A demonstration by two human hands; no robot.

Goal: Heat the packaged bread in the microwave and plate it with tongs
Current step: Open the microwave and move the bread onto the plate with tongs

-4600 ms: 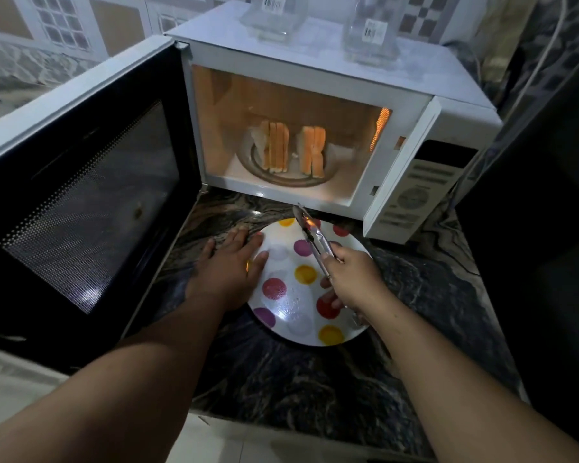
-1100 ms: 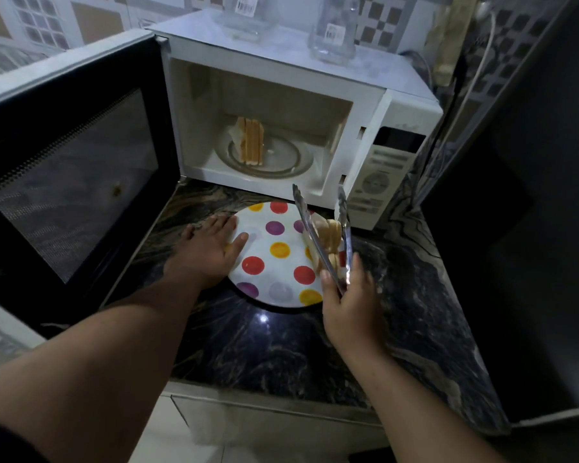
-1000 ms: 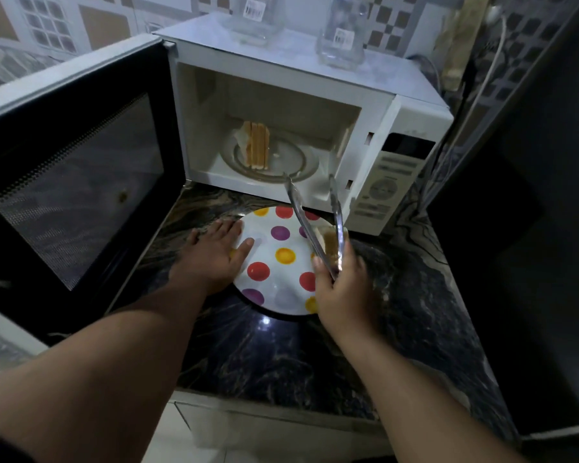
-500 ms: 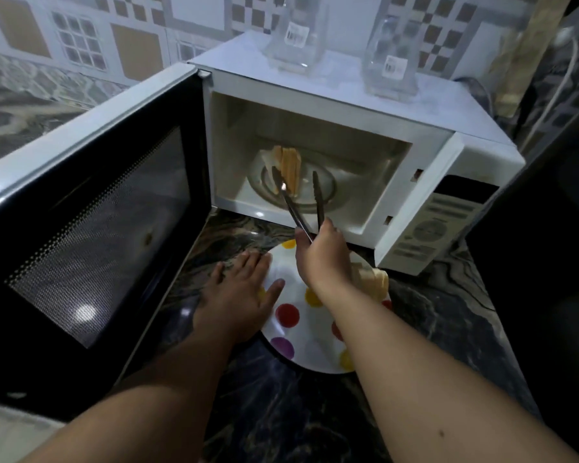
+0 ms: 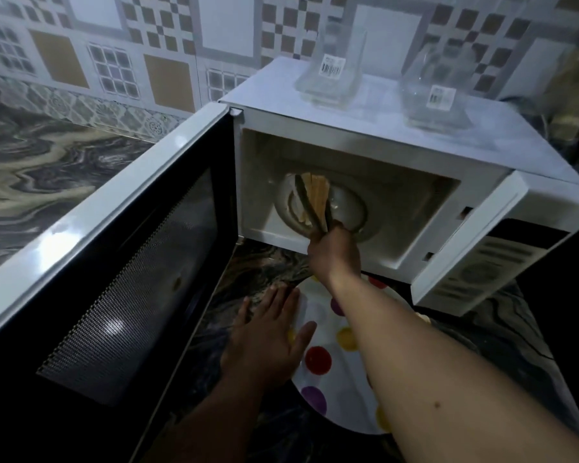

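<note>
Retrieval step: right hand (image 5: 335, 252) grips metal tongs (image 5: 311, 205) astride remaining toasted bread slices (image 5: 318, 198); left hand (image 5: 268, 335) flat, steadying polka-dot plate (image 5: 318, 359); next, squeeze and lift.

Dim, soft-focus view; glare on microwave door (image 5: 64, 242).

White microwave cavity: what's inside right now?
Upright bread slices on the round glass turntable, with metal tongs around them, held by the right hand. Turntable's front edge is hidden.

plate (image 5: 318, 315) partly under forearm, its bread nearly hidden
</note>
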